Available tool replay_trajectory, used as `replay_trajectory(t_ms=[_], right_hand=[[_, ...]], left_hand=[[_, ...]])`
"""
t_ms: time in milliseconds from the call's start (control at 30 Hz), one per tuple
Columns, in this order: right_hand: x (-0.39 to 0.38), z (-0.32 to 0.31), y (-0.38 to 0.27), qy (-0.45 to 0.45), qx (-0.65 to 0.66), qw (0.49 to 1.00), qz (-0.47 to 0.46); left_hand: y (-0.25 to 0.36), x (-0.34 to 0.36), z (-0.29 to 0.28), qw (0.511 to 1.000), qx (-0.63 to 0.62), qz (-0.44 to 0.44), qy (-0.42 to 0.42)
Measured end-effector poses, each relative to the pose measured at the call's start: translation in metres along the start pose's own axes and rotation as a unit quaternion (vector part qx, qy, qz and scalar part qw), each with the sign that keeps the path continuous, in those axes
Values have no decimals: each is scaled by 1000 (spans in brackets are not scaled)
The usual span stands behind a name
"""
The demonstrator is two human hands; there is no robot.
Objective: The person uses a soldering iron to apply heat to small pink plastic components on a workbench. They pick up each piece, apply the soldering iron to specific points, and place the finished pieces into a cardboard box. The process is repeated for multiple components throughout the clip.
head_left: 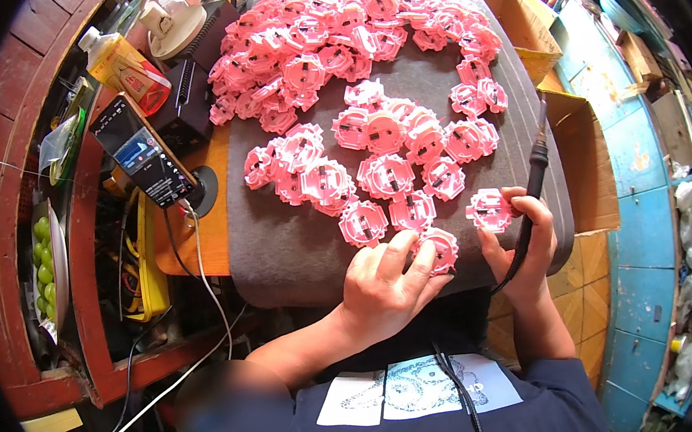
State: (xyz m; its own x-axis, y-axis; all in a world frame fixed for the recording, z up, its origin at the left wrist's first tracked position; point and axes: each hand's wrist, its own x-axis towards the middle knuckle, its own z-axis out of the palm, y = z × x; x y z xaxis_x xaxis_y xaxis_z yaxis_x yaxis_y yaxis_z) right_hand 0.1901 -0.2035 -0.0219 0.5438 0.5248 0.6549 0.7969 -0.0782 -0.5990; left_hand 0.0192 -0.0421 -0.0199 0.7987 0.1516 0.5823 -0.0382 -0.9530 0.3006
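A: Where are the pink parts, and how is each grip set?
B: The left hand (381, 290) has its grip narrowed round the near pink part (442, 250), at the near edge of the counter (286, 252); whether that part is lifted, I cannot tell; the right hand (528, 246) pinches the other pink part (489, 211) by its right edge, thumb and fingertips nearly together, with the black-handled iron (537, 155) in the same hand, thin tip pointing far; loose ones lie between, and a big heap (319, 42) is at the far side.
A: How would one handle?
B: Light and stiff, I'd judge, like moulded plastic; not very slippery, given the notched rim, though its thin tabs might snap if squeezed hard.
A: So hold where?
B: By the solid outer rim, at opposite sides; off the dark and metallic middle, and clear of the iron's tip.
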Motion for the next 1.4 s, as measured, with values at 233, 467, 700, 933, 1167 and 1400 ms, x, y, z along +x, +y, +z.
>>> replay_trajectory(t_ms=[233, 467, 700, 933, 1167, 1400], right_hand=[[-5, -6, 10, 23, -42, 998, 47], [7, -11, 4, -19, -99, 995, 28], [20, 22, -22, -75, -64, 993, -60], [20, 32, -22, -93, -71, 990, -74], [13, 32, -16, -67, -58, 992, -88], [12, 35, -14, -72, -54, 992, -89]], left_hand=[[18, 37, 18, 999, 46, 16, -13], [1, 35, 6, 998, 55, 2, -13], [-38, 56, -23, 992, 71, -92, -50], [-43, 65, -24, 990, 106, -24, -93], [-45, 68, -23, 991, 83, -49, -94], [-53, 67, -30, 992, 105, -22, -72]])
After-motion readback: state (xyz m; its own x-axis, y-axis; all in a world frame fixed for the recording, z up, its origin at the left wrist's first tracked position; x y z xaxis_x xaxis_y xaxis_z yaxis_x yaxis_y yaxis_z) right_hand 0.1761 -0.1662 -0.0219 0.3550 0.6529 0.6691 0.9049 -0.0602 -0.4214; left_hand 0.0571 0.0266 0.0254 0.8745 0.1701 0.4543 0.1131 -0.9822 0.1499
